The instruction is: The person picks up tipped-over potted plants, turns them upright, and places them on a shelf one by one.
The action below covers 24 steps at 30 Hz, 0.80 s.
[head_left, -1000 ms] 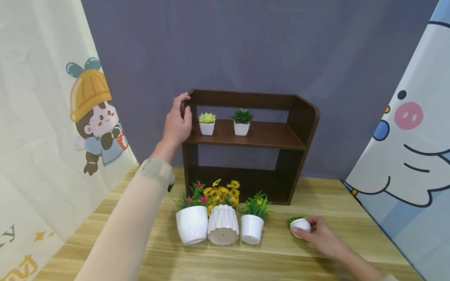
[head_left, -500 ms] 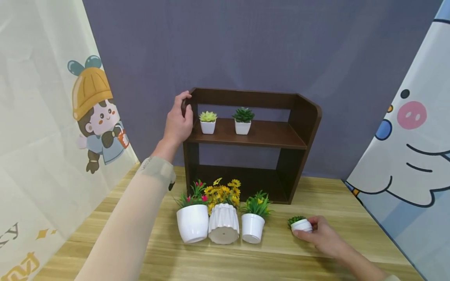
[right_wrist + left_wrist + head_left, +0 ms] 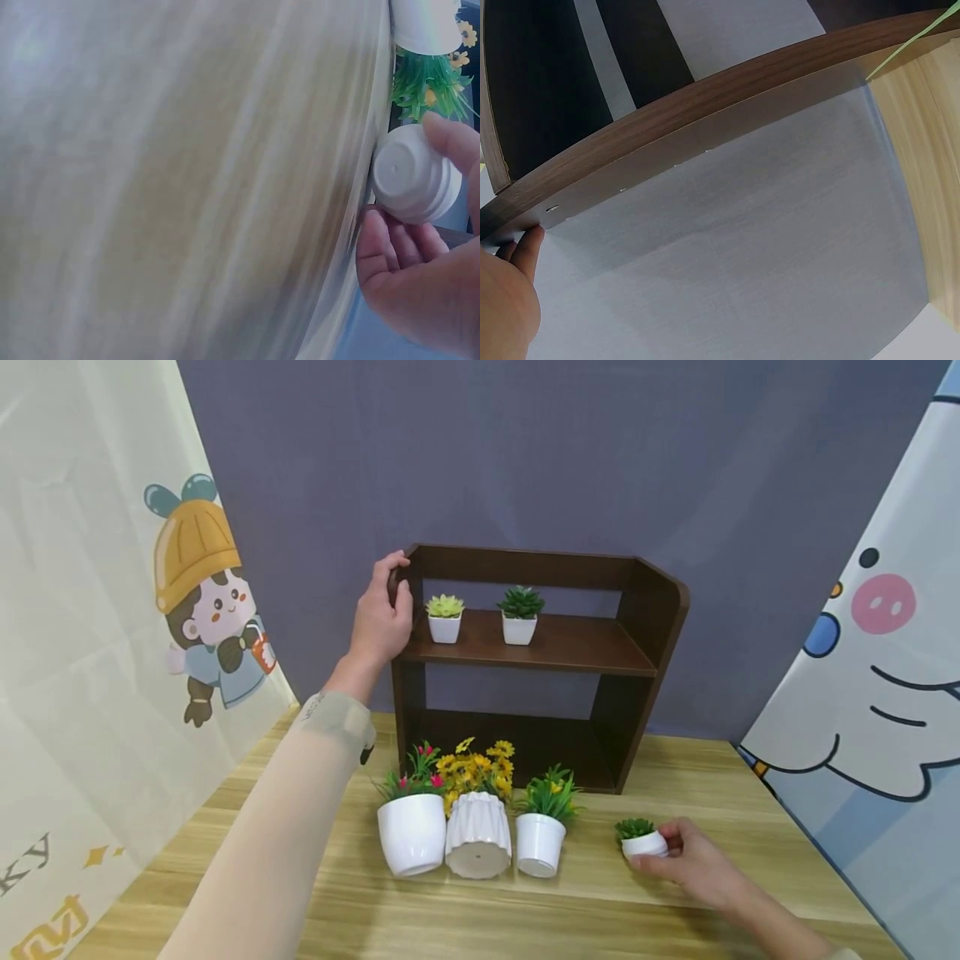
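Observation:
My left hand (image 3: 381,614) grips the top left corner of a dark brown two-level shelf (image 3: 540,647); the left wrist view shows only my fingertips (image 3: 521,251) on its side panel (image 3: 705,127). Two small succulents in square white pots, one yellow-green (image 3: 444,617) and one dark green (image 3: 519,614), stand on the upper board. My right hand (image 3: 693,860) holds a small round white pot with a green plant (image 3: 642,839) just above the wooden table (image 3: 600,910), tilted; its white base (image 3: 415,176) faces the right wrist camera.
Three white pots stand in a row before the shelf: pink flowers (image 3: 411,827), yellow flowers in a ribbed pot (image 3: 477,827), a small green plant (image 3: 542,835). Cartoon curtains hang at left (image 3: 112,610) and right (image 3: 877,677); a grey-blue wall (image 3: 525,460) is behind.
The small pot in my right hand has turned more upright and lifted slightly. My left hand stays on the shelf corner.

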Available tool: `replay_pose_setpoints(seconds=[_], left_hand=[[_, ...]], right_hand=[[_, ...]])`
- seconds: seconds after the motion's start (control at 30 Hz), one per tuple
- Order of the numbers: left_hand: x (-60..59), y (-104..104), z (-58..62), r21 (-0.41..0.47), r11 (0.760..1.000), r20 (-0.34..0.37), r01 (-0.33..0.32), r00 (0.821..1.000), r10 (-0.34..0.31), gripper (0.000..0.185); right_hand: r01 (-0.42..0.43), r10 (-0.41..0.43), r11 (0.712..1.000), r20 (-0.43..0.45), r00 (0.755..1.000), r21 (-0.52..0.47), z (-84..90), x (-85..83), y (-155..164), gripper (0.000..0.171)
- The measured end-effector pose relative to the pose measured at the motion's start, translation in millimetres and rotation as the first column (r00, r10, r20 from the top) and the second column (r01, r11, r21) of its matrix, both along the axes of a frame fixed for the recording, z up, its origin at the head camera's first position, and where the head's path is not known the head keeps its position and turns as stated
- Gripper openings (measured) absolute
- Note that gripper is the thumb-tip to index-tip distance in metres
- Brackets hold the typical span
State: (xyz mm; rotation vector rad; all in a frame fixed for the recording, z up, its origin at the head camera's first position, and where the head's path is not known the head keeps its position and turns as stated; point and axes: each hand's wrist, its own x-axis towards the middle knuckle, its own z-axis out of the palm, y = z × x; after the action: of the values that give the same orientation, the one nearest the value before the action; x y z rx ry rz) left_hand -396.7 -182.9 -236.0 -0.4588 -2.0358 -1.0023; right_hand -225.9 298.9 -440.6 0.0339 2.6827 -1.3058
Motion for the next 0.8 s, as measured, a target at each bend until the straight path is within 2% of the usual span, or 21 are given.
replay_pose_setpoints(seconds=[0.47,0.8], left_hand=[[2.1,1.7,2.0,-0.005,1.0,0.013,-0.007,1.0,0.007,0.041],[1.8,-0.2,1.0,-0.01,1.0,0.012,-0.017,1.0,0.017,0.04]], right_hand=[[-0.034,0.036,0.998,0.029,0.999,-0.062,2.0,4.9,5.5,0.072],[-0.029,0.032,0.996,0.035,0.999,-0.083,-2.7,-0.7,4.8,0.072]])
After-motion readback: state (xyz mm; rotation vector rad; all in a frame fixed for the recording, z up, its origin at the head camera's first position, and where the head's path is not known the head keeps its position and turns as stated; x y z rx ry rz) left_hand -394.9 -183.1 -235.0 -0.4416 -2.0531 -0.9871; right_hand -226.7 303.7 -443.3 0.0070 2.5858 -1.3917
